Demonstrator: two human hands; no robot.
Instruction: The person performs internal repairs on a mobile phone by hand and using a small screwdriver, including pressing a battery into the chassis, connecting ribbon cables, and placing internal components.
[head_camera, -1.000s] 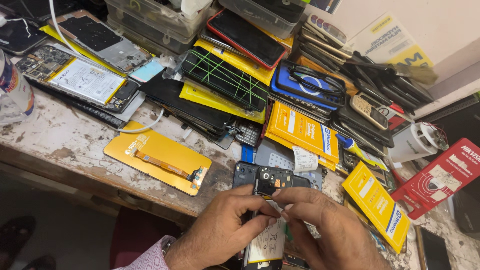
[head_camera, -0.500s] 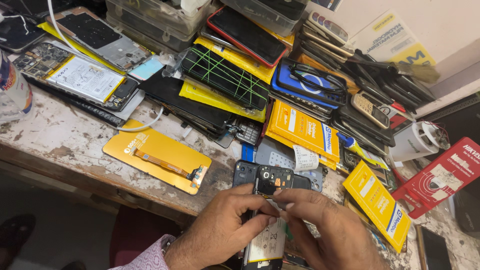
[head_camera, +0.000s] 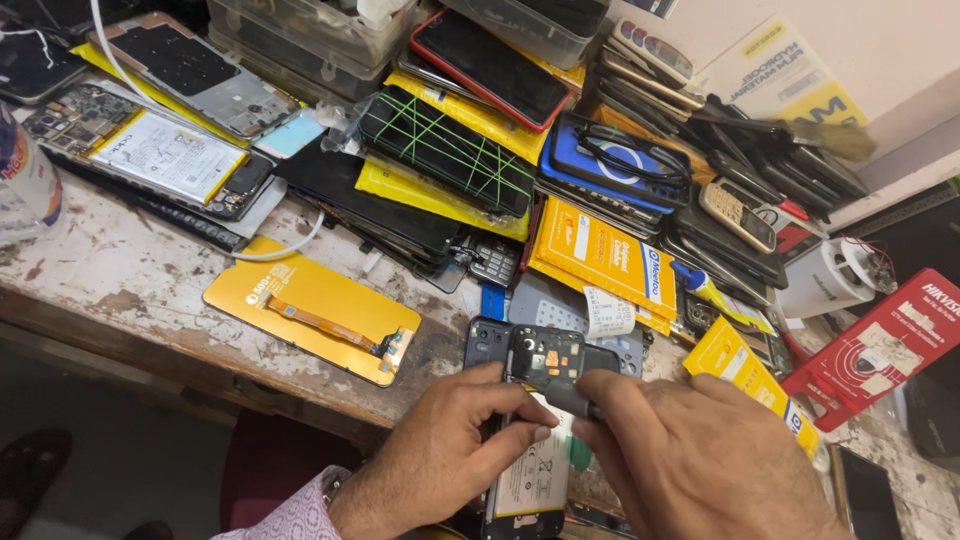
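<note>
We see little change from a moment ago — both hands stay on the opened phone at the worktop edge. The left hand has its grip closed on the phone's side; the right hand pinches a slim tool against it — the yellow panel lies unmoved nearby.

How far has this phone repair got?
Done: the phone lies open, back cover off, battery and circuit board bare. In hand: the left hand steadies the phone while the right hand works a thin tool near the board. Left: the phone has no back cover on.
</note>
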